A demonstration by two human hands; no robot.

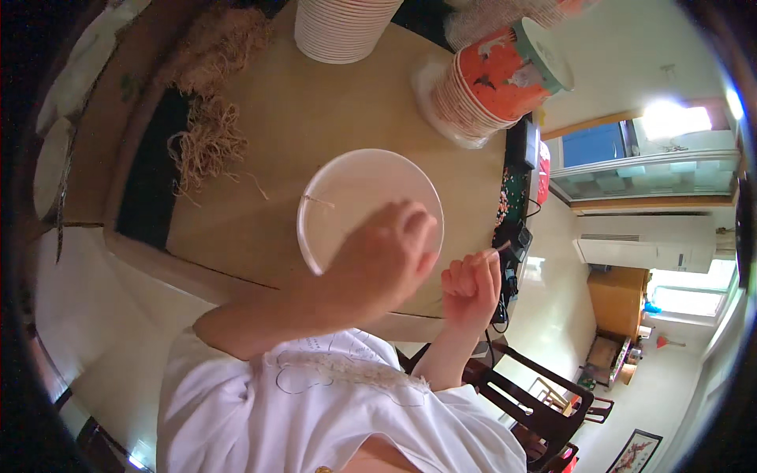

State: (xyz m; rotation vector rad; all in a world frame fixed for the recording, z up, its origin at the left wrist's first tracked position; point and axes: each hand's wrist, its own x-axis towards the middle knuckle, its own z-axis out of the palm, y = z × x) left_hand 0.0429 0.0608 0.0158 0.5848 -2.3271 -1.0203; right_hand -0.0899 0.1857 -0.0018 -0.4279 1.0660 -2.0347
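Observation:
A round white paper tub [311, 236] stands before me on the beige table mat, its open top facing up. A short piece of tan twine [318, 202] crosses its left rim. Over the tub's near right part hovers my left hand [394, 244], fingers curled in and slightly blurred; whatever they hold is hidden. To the right, beyond the tub's rim, my right hand [471, 292] is closed in a pinch. A thin pale strand [503, 247] sticks out at its fingertips. Loose tan twine [209, 146] lies in a tangled bundle at the left.
A stack of white tubs [347, 31] stands at the far side. Right of it, orange-printed tubs [505, 75] are nested in clear plastic. Black devices and cables [516, 236] line the table's right edge. A dark wooden chair [536, 394] stands at the lower right.

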